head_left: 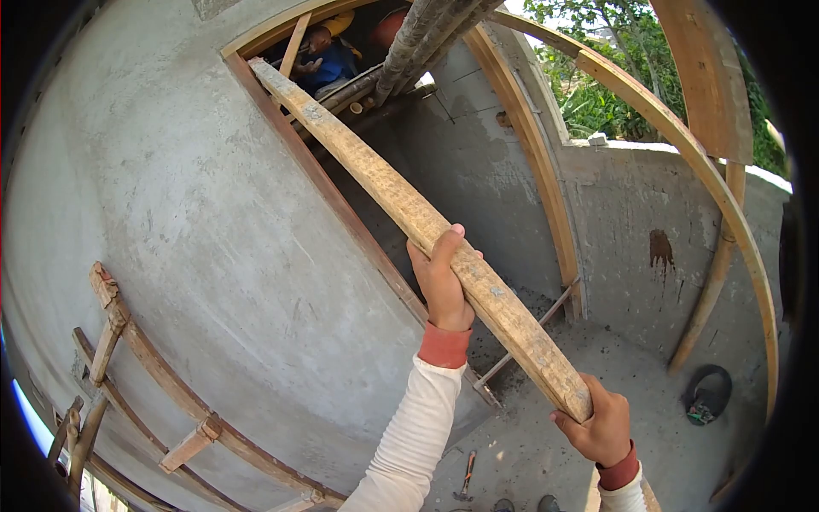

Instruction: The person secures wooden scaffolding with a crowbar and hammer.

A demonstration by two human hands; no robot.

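Note:
A long, worn wooden plank with grey mortar spots slants across the view, its far end up by the top of the door frame. My left hand is wrapped round the plank near its middle, thumb on top. Lower down, my right hand grips the near end, with its fingers round the edge. Both sleeves are white with red cuffs. Behind the plank is the doorway, its lower part partly hidden by my left arm and the plank.
A person is beyond the top of the doorway, near round poles. A wooden ladder leans at the left wall. On the concrete floor lie a hammer and a black rubber bucket. A bamboo pole props at right.

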